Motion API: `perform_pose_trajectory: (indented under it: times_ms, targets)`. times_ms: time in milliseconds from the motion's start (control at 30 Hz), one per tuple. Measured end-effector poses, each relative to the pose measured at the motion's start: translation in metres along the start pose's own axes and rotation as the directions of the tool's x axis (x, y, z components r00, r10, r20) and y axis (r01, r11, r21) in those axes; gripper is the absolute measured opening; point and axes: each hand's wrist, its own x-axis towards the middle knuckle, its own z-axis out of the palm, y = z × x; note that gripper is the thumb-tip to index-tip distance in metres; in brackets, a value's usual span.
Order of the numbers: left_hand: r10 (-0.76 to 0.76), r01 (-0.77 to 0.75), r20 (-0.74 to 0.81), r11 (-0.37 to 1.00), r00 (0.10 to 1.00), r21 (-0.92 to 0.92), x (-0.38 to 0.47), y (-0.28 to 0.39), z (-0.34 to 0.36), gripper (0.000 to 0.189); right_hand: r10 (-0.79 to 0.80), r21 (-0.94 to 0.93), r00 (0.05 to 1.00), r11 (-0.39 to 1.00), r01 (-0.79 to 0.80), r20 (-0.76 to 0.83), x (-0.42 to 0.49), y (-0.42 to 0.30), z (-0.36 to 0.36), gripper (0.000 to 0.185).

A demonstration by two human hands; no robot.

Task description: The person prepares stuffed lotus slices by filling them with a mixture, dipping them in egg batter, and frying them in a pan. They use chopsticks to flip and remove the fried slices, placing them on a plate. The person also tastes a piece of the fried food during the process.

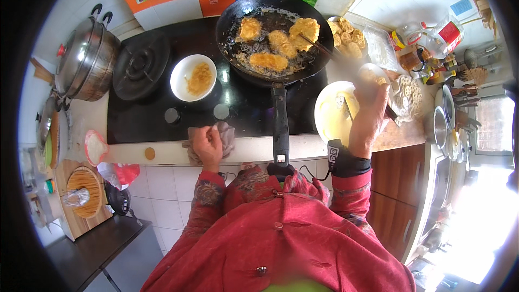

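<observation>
Chopsticks [323, 48] are held in my right hand [371, 115], their tips at a golden fried piece [304, 32] on the right side of a black wok [279, 78]. Several more battered pieces lie in the bubbling oil. Beneath and beside my right hand stands a white bowl of yellow batter [330, 109] with a metal utensil in it. Resting on a crumpled brown cloth [229, 140] at the counter's front edge, my left hand [207, 146] has curled fingers; whether it grips the cloth is unclear. A white bowl [178, 89] with brown crumbs sits on the black cooktop [134, 123].
A dish of fried pieces [344, 38] stands right of the wok, beside a clear plastic tray [381, 46]. Sliced lotus root [409, 93] lies farther right. A lidded steel pot [85, 65] stands left. The wok's handle [280, 121] projects over the counter edge towards me.
</observation>
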Motion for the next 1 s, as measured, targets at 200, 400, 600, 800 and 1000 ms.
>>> perform_pose_trajectory:
  times_ms: [200, 400, 600, 800, 1000]
  targets:
    - [-0.011, 0.011, 0.008, 1.000, 1.000, -0.016, 0.000, 0.000, 0.000, 0.010, -0.014, -0.017, 0.996, 1.000, 0.013, -0.087, 0.000, -0.011, -0.008, 0.039]
    - [0.013, -0.013, 0.017, 1.000, 1.000, 0.006, -0.001, -0.003, 0.001, 0.012, -0.017, -0.028, 0.995, 1.000, 0.014, -0.103, 0.002, -0.010, -0.013, 0.038]
    - [0.016, -0.016, 0.017, 0.999, 1.000, 0.034, -0.003, -0.007, 0.002, 0.012, -0.108, -0.160, 0.991, 0.983, 0.093, -0.085, 0.004, -0.005, -0.018, 0.037]
    - [-0.012, 0.011, 0.021, 0.999, 1.000, 0.030, -0.004, -0.012, 0.003, 0.011, 0.004, -0.030, 0.998, 1.000, -0.007, -0.070, 0.005, -0.006, -0.018, 0.037]
    - [0.014, -0.014, 0.009, 0.998, 1.000, 0.057, -0.004, -0.011, 0.004, 0.012, 0.003, 0.036, 0.998, 0.999, -0.001, -0.064, 0.006, -0.002, -0.017, 0.038]
